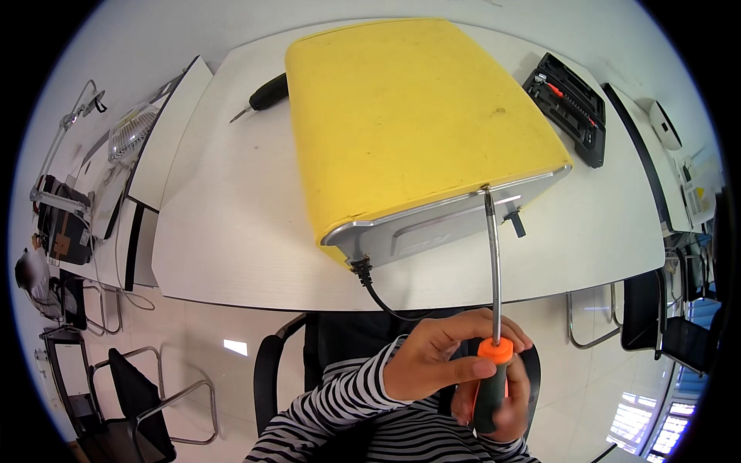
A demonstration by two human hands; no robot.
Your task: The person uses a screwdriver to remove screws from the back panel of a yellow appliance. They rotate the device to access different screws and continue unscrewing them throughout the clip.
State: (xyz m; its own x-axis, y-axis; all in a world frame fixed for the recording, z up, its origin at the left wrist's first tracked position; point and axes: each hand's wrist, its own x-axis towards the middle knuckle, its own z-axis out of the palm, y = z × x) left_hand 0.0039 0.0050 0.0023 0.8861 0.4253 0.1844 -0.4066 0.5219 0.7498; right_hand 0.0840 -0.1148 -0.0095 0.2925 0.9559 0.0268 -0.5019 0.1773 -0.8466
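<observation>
A long screwdriver [495,270] with an orange and dark green handle has its tip against the lower edge of the yellow top of a boxy device [417,116], whose silver panel faces me. My left hand [440,355] wraps over the handle's orange collar, thumb against it. My right hand [509,409] grips the handle lower down. A black cord [370,289] runs from the panel's left end and drops over the table edge. A black-handled tool [268,93] with a metal tip lies behind the device's left side. An open black tool case [587,139] lies to its right.
The white table [216,208] has side desks holding a fan [130,131], a lamp arm [65,201] and black equipment [65,235]. A person [46,293] is at the far left. Black chairs [139,393] stand on both sides, and another [270,370] is beneath me.
</observation>
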